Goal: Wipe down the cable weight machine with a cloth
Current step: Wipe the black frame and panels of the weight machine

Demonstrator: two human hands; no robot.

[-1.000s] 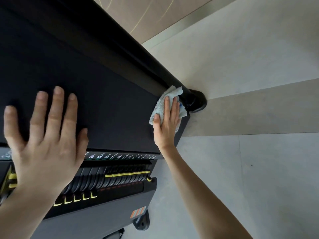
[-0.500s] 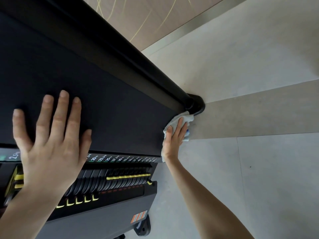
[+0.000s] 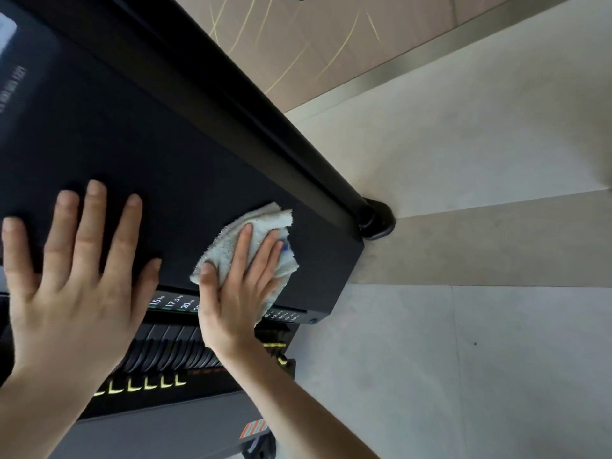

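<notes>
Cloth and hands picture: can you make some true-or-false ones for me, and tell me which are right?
1. The right hand presses a white cloth flat on the black panel. True.
2. The left hand holds a spray bottle. False: it lies flat on the panel, fingers spread, holding nothing.
3. The cloth is lying on the floor. False: it is on the panel, under the right hand.
4. Weight plates with yellow marks show below the panel. True.

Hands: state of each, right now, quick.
Left hand: open, straight fingers flat on the machine's black panel.
Right hand: open, flat fingers pressing the cloth onto that panel.
</notes>
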